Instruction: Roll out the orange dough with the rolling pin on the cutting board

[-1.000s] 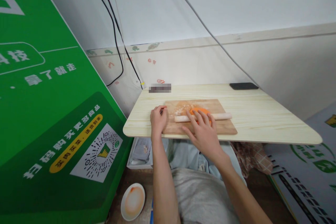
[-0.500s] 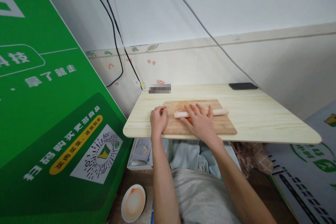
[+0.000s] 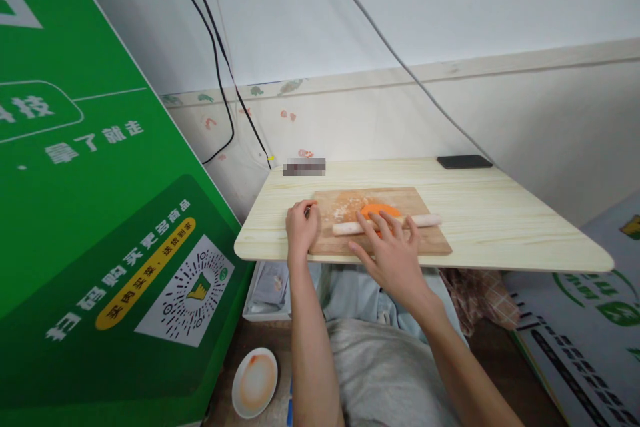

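A flat, orange, rounded piece of what appears to be dough (image 3: 381, 209) lies on a rectangular brown wooden board (image 3: 433, 241). Its far edge shows beyond the fingertips of the right hand; its near part is largely hidden beneath that hand and a pale, cylindrical wooden rolling pin (image 3: 345, 229), so its full outline cannot be made out. The pin lies crosswise over the dough, its 2 ends exposed. The right hand (image 3: 395, 257) rests over the pin's middle, fingers spread apart and laid across it rather than wrapped around it. The left hand (image 3: 302, 230), fingers curled, is at the board's left edge, left of the dough and apart from it; whether it grips the board cannot be told. White powder (image 3: 356, 203) speckles the board near the dough. The board sits on a pale wood-grain table (image 3: 515, 233). At the table's far side are a flat black rectangular object (image 3: 465, 162) and 1 pixelated, unidentifiable item (image 3: 304, 167). Below left is a white, orange-stained dish (image 3: 255, 382).
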Motion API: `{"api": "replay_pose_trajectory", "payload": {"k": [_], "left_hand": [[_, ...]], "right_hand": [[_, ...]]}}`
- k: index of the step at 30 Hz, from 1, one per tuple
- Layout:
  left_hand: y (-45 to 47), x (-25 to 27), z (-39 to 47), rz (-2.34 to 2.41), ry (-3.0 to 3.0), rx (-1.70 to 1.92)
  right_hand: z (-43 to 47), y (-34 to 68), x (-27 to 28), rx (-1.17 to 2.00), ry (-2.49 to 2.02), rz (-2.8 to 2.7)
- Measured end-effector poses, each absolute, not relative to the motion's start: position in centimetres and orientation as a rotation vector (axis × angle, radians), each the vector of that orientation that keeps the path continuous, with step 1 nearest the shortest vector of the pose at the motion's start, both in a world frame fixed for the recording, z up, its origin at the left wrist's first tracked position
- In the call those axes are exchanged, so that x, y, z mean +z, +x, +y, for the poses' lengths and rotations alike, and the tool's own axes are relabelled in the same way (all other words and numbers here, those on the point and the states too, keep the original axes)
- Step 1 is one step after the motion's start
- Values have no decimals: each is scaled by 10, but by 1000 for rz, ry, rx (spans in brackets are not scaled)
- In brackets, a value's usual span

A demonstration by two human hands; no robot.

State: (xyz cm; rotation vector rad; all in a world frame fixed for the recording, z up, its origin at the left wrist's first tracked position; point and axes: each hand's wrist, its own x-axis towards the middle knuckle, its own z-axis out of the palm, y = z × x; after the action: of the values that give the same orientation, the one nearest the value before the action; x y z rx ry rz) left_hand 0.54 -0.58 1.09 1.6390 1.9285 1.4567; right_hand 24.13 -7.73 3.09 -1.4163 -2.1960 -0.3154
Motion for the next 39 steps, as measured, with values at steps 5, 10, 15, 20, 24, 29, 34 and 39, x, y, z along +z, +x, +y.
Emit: {"api": "replay_pose_trajectory", "payload": {"k": [5, 10, 15, 20, 24, 29, 34, 39], "left_hand": [[5, 10, -6, 1935, 1643, 1452], [4, 9, -5, 1920, 1637, 1454], [5, 9, -5, 1920, 1624, 1466], [5, 10, -5, 1940, 1622, 1454], [5, 9, -4, 1923, 1622, 1456], [5, 10, -5, 1932, 1628, 1449], [7, 12, -6, 1930, 1624, 1461], [8, 12, -7, 1926, 1619, 1470]], "right_hand": [[-50, 232, 33, -295, -1433, -2175], [-37, 227, 37, -268, -1471, -2179], [-62, 235, 32, -328, -1449, -2173], [-83, 242, 24, -354, -1418, -2155], [-69, 239, 28, -334, -1438, -2168], [-40, 231, 40, -274, -1498, -2213], [-43, 231, 38, -306, -1478, -2197], [-63, 238, 28, -363, -1428, -2162]]}}
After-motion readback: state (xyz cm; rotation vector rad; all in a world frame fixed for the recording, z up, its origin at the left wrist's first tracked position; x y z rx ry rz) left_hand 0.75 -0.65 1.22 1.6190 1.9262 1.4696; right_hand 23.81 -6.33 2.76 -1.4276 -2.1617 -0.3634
